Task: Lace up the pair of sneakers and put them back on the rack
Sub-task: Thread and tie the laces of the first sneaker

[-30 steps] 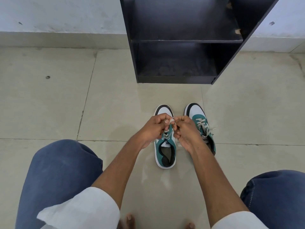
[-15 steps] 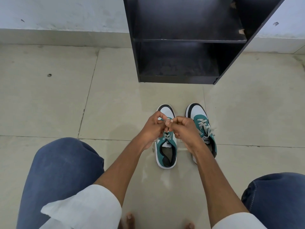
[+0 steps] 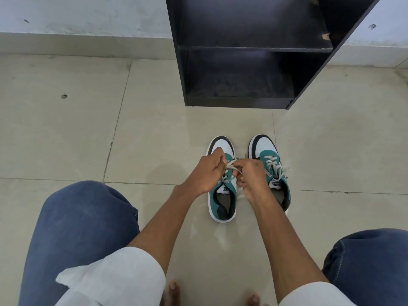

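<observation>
Sneakers sit side by side on the tiled floor, a little in front of the black rack. Both hands meet above the left sneaker, each grip closed on a strand of its pale lace, which lies between the knuckles over the tongue. The right sneaker stands just beside it, laces already crossed. Both shoes run lengthwise away from the person, toes toward the rack. The left hand and right hand curl into loose fists, forearms reaching forward between the knees.
</observation>
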